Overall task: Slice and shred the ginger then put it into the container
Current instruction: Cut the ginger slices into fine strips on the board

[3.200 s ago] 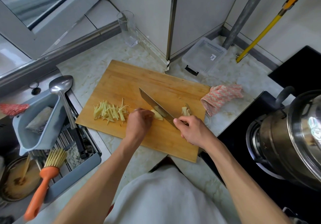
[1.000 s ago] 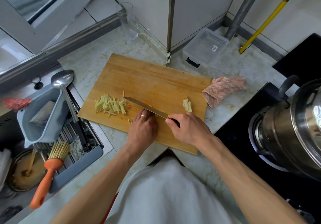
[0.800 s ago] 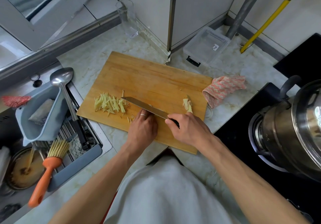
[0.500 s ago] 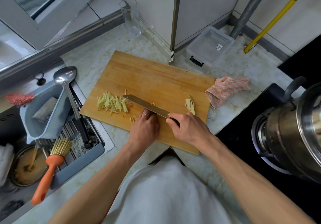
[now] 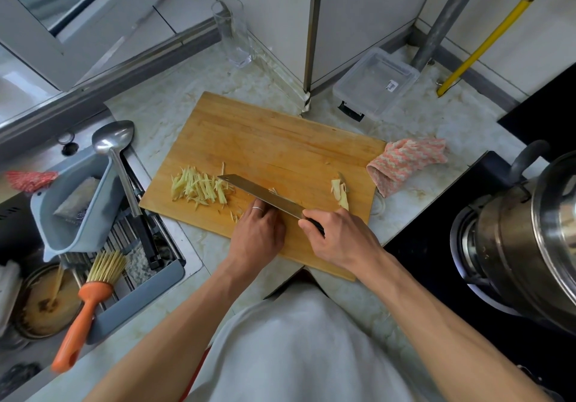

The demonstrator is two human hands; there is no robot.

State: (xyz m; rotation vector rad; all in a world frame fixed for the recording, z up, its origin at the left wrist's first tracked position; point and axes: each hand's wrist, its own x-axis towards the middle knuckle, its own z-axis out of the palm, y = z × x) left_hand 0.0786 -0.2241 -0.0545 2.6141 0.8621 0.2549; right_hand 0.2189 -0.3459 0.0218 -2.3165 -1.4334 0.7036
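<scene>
A wooden cutting board [image 5: 274, 139] lies on the counter. A pile of shredded ginger [image 5: 199, 188] sits on its left part. A few uncut ginger pieces [image 5: 339, 191] lie near its right edge. My right hand [image 5: 339, 239] grips the handle of a knife [image 5: 261, 192], whose tip reaches the shreds. My left hand [image 5: 258, 233] has its fingers curled down on a little ginger right against the blade; most of that ginger is hidden. A clear plastic container [image 5: 377, 85] stands open beyond the board's far right corner.
A pink cloth [image 5: 405, 161] lies right of the board. A steel pot [image 5: 523, 239] stands on the black stove at the right. A sink rack with a ladle [image 5: 121, 164] and an orange brush [image 5: 84, 308] is at the left. A glass [image 5: 233, 36] stands by the wall.
Since 3.2 s ago the blade has swung down and left, so its tip now reaches the shred pile. Over the last second both hands have hardly moved.
</scene>
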